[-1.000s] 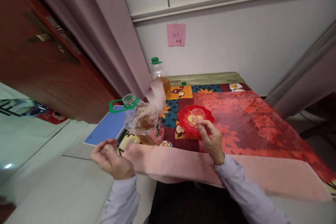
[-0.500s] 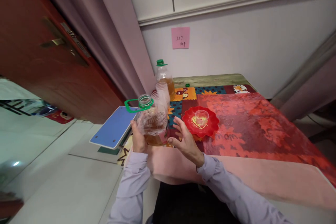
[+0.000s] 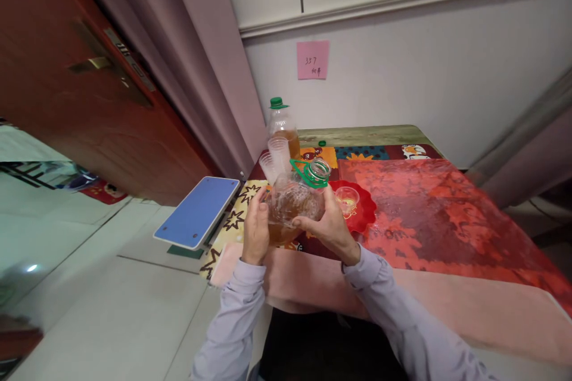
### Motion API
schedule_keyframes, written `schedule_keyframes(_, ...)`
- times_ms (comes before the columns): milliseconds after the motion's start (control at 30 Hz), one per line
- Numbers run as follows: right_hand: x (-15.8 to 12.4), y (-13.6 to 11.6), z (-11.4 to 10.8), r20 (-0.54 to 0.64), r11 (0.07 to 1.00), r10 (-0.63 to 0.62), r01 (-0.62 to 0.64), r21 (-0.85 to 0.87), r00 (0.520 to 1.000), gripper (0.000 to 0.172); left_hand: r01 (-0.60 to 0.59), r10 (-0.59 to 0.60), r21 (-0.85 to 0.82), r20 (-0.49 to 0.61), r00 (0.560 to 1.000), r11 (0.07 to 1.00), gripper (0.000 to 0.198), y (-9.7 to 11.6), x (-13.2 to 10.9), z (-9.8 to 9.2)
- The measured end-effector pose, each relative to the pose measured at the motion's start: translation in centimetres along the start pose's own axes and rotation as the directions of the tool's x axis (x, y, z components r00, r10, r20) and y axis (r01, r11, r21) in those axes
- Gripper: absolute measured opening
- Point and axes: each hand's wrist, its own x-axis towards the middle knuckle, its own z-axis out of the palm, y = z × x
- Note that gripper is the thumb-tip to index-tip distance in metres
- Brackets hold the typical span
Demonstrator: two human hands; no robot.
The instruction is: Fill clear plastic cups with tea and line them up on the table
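Between my two hands is a clear plastic bottle [image 3: 292, 205] of amber liquid, uncapped, with a green handle ring at its neck. It tilts to the right, with foam on the liquid. My left hand [image 3: 256, 229] is wrapped against its left side. My right hand [image 3: 328, 223] grips the right side near the shoulder, thumb across the front. Just right of the bottle, a red scalloped plate [image 3: 369, 211] bears a clear plastic cup [image 3: 347, 197]. The bottle and my right hand cover the plate's left part.
Behind the held bottle stand stacked clear cups [image 3: 279, 153] and a second bottle [image 3: 281, 125] with a green cap. A loose green cap [image 3: 322, 143] lies at the back of the table. A blue board [image 3: 196, 212] is at the left, and a pink cloth [image 3: 424, 294] runs along the front edge.
The bottle has moved right and tipped its mouth to the right, towards the plate. My right hand, open and apart from the bottle before, has closed on its side.
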Motion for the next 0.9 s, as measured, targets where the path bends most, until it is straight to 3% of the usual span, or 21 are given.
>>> schedule_keyframes(133,0.2,-0.1,-0.8,-0.018,0.999,0.026,-0.025,0.037,1.0,0.087,0.157,-0.192,-0.167,-0.221,0.956,0.973,0.054,-4.0,-0.3,-1.7)
schedule_keyframes(233,0.2,-0.1,-1.0,-0.011,0.995,0.033,-0.031,0.099,0.999,0.085,0.285,-0.357,-0.337,-0.172,0.918,0.897,0.056,-6.8,-0.7,-2.3)
schedule_keyframes(367,0.1,-0.1,-1.1,-0.023,0.997,0.04,-0.038,0.073,0.999,0.086,0.356,-0.442,-0.509,-0.054,0.896,0.784,0.05,-8.8,-1.1,-1.8)
schedule_keyframes(467,-0.2,-0.1,-1.5,-0.007,0.996,0.06,-0.06,0.063,0.998,0.086,0.369,-0.465,-0.587,-0.016,0.885,0.721,0.048,-9.5,-1.1,-1.4)
schedule_keyframes(633,-0.6,0.1,-2.1,0.067,0.967,0.152,-0.162,0.196,0.986,0.087,0.4,-0.486,-0.631,0.04,0.873,0.665,0.052,-9.5,-0.8,-1.2)
schedule_keyframes(900,-0.7,1.2,-1.2,-0.03,0.953,0.141,-0.127,0.276,0.99,0.111,0.344,-0.389,-0.577,0.048,0.92,0.741,0.055,-7.6,-1.6,0.7)
